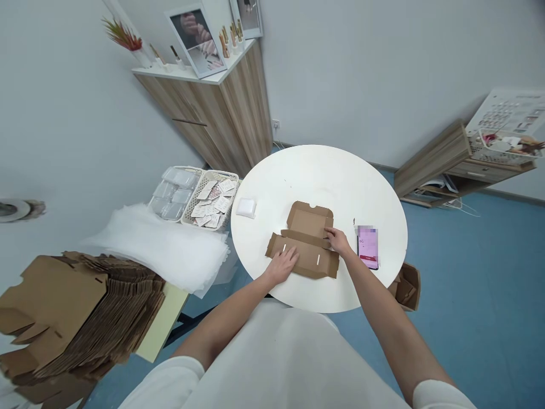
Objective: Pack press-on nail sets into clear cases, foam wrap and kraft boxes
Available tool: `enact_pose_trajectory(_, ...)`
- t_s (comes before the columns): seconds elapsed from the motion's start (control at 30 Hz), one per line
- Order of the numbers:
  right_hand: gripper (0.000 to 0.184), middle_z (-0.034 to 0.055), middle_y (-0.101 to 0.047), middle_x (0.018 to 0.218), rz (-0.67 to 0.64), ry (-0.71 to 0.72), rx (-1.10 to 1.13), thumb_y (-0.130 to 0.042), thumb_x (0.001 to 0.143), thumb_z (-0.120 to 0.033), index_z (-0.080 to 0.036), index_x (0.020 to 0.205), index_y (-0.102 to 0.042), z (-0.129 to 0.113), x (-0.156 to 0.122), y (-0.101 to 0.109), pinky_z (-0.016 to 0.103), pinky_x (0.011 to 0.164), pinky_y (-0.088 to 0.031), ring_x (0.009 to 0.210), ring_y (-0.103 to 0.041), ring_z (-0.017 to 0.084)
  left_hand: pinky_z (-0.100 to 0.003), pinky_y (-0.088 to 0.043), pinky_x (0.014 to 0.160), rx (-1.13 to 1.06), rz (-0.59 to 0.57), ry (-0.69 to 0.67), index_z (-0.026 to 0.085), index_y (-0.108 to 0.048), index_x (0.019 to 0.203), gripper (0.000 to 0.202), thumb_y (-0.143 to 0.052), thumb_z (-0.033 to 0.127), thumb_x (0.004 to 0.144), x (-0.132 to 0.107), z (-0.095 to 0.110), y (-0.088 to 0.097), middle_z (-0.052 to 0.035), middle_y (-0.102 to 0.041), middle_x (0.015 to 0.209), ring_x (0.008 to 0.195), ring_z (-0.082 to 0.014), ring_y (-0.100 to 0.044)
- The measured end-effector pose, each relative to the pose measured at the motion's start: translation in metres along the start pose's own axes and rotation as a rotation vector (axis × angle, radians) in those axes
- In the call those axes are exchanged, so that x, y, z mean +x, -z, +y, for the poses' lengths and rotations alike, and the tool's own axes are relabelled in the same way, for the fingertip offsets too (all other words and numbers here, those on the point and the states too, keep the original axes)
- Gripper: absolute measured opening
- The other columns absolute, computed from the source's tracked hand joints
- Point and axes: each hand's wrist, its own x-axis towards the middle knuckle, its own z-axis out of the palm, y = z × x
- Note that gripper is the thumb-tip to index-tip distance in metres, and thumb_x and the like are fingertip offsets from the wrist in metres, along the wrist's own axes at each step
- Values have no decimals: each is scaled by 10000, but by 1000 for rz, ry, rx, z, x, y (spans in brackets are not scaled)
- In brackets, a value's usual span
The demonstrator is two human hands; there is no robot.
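Observation:
An unfolded brown cardboard mailer box (307, 257) lies in front of me on the round white table (319, 170). Its larger panel is near me with two white slits, and its smaller notched panel points away. My left hand (281, 266) rests with its fingers laid on the near left part of the cardboard. At the right side, by the fold between both panels, my right hand (338, 241) pinches a side flap. A phone (368, 247) with a pink screen lies right of that hand. Left of the box sits a small white packet (246, 207).
Left of the table are a basket of cards (215, 203), a basket of clear packs (175, 192), white foam sheets (170, 241) and stacked flat cardboard (106, 307). A wooden cabinet (204, 113) stands behind. A carton (406, 287) is on the floor at right.

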Motion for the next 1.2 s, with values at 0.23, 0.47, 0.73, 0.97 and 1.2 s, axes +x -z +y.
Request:
enact_pose_trajectory(0.23,319,26,-588,1107,-46,41,36,-469,722,-217,-225,1010,-604,-1,-22,1,362,876,-412,1010,-537,182,-486,-77,1003,96,27,9,122,-107,1342,928,-589,390,596,20,-7,18,-143,-45,1423,1292,-301,56)
enact_pose_trajectory(0.47,333,31,-574,1126,-76,47,-9,-466,732,-239,-219,1041,-589,0,-36,1,377,906,-382,1047,-511,197,-514,-50,999,87,3,-3,121,-146,1334,997,-661,353,512,27,-8,13,-170,-195,1384,1285,-326,27)
enact_pose_trajectory(0.73,526,108,-394,1295,80,129,-457,-490,733,-344,-212,1235,-401,-14,-62,-7,438,944,-297,1201,-337,270,-518,-41,995,81,47,4,104,-208,1312,949,-666,300,504,28,-6,7,-197,-354,1272,1253,-330,-151)
enact_pose_trajectory(0.97,1081,119,-139,1415,-236,429,-954,-680,466,-536,-189,1342,-152,-19,-91,-44,459,1016,-95,1292,-86,294,-496,-54,1001,38,66,18,101,-203,1312,963,-677,298,497,23,-6,3,-192,-344,1276,1234,-341,-185)
enact_pose_trajectory(1.2,1054,111,-68,1426,-208,335,-1132,-665,526,-445,-169,1352,-70,-10,-86,-62,508,996,-91,1297,-55,274,-503,-32,1005,-104,85,152,160,-158,1330,1123,-704,518,417,2,-19,9,-160,-179,1384,1274,-358,-40)
